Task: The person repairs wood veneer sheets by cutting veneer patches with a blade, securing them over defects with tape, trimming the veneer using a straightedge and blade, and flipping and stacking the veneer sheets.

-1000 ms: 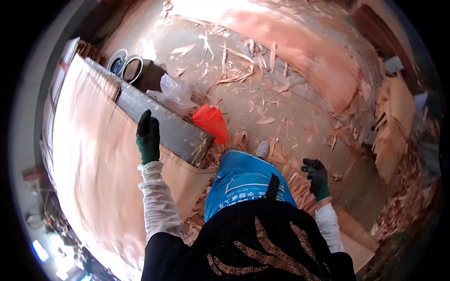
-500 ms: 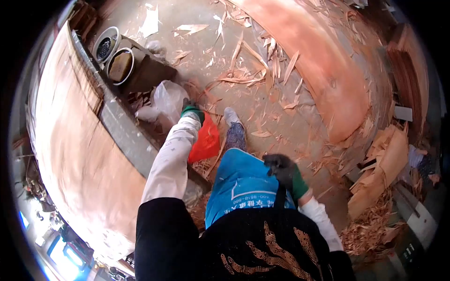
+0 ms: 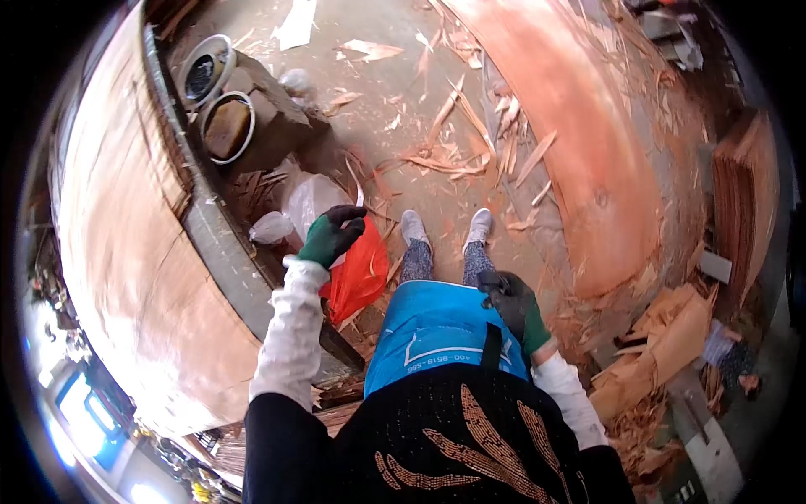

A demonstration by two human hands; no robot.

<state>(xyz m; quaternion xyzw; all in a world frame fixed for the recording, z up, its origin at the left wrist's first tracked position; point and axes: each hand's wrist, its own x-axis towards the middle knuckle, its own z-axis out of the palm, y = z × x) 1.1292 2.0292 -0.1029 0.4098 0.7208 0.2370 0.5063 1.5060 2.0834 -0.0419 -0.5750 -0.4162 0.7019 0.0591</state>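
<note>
My left hand [image 3: 333,233], in a green glove with dark fingers, is closed in a pinch. From its fingertips rises a thin pale strip [image 3: 356,181]; its material is unclear. Below and beside that hand hangs a red plastic bag [image 3: 361,270], with a clear plastic bag [image 3: 312,200] behind. My right hand [image 3: 514,309], gloved the same way, has its fingers curled at the right edge of the blue apron [image 3: 437,323]. Whatever lies inside those fingers, if anything, is hidden.
A large wood veneer sheet [image 3: 126,244] lies on the bench at left. Two round tubs [image 3: 227,126] [image 3: 206,71] stand beyond it. More veneer [image 3: 596,185] lies on the floor at right, amid scraps [image 3: 453,160]. A veneer stack [image 3: 743,202] stands far right.
My left hand has drawn back from the clear bag towards me, and the pale strip now shows at its fingertips. Both feet now show. My right hand stays by the apron.
</note>
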